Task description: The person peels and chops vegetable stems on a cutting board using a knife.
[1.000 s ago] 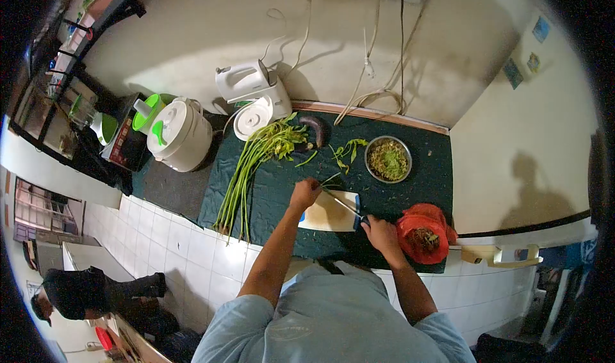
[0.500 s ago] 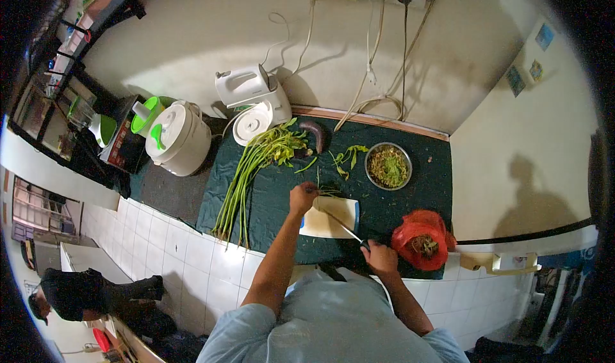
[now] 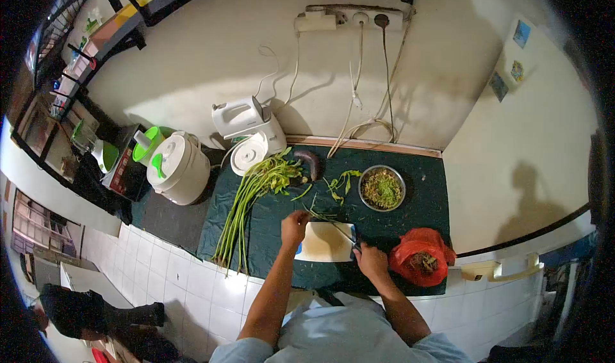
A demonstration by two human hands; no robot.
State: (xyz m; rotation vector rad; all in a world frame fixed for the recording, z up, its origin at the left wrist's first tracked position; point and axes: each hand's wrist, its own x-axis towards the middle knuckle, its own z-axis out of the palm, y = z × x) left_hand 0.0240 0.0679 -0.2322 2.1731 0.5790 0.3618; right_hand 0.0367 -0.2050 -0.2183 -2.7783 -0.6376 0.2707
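Observation:
My right hand (image 3: 371, 260) is wrapped round the dark handle of a knife (image 3: 346, 237), whose blade points up and left over the cutting board's right part. My left hand (image 3: 295, 227) is closed at the board's upper left corner, its fingers pinched on a thin green stem (image 3: 318, 214) that runs out to the right. The pale cutting board (image 3: 325, 242) with blue corners lies in front of me. Above it are some loose leaves (image 3: 343, 184) and a metal bowl (image 3: 382, 188) of chopped greens. A bunch of long-stemmed leafy greens (image 3: 246, 206) lies to the left.
A red plastic bag (image 3: 419, 257) with plant scraps stands at the table's right edge. At the back are a purple eggplant (image 3: 310, 163), a white hand mixer on its stand (image 3: 256, 132) and a white rice cooker (image 3: 181, 169). A person in dark clothes (image 3: 96, 315) is at lower left.
The camera view has tilted up, so the table appears lower. The knife has swung up and right, away from the middle of the board. My left hand stays by the board's upper left corner.

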